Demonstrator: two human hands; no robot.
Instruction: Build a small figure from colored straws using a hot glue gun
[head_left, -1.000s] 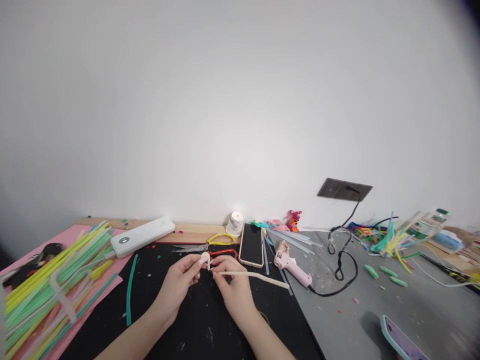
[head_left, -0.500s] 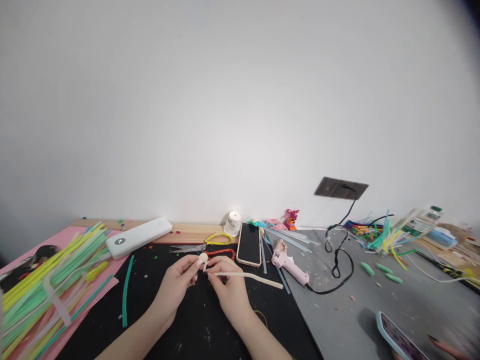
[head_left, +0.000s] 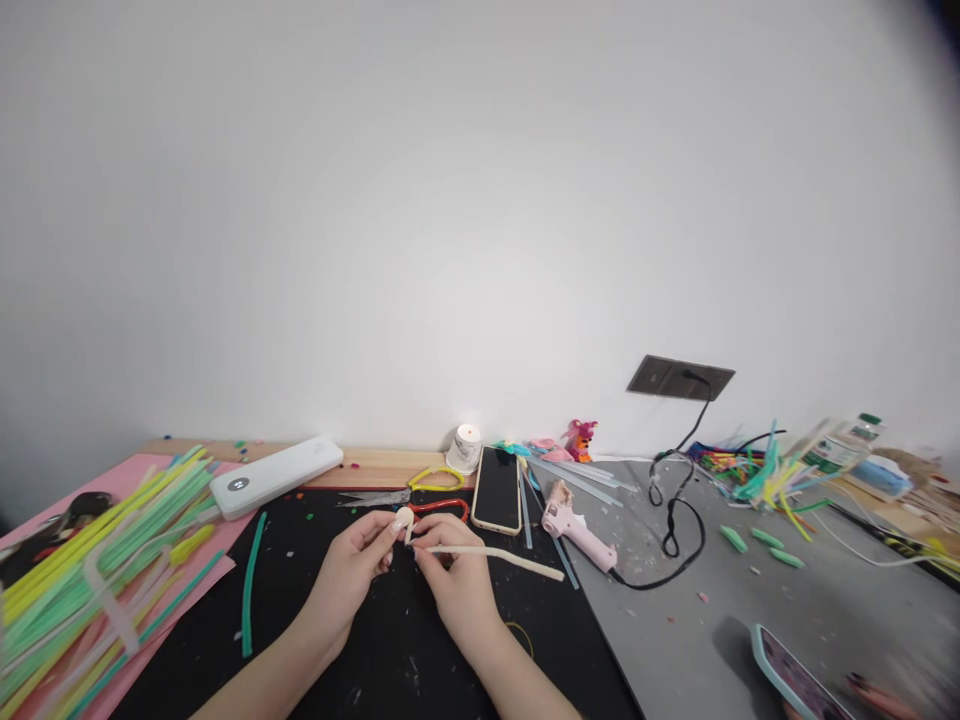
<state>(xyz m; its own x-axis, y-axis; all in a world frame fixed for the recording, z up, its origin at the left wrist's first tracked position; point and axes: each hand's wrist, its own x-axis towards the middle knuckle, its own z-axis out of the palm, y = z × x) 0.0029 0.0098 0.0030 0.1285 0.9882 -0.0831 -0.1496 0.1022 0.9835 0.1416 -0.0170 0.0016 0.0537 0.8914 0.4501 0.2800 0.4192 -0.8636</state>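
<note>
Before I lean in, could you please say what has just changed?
A co-worker's fingers have appeared at lower right beside the pale-blue phone; the view swung slightly right. Unchanged: the left hand holds the cream curl, the right hand the cream strip.

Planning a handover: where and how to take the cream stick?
Likely by the free tail of the cream stick, from the near right: it juts past the right hand, while the curled end is pinched in the left hand. The pink glue gun lies just beyond the tail, so the far side looks tighter.
</note>
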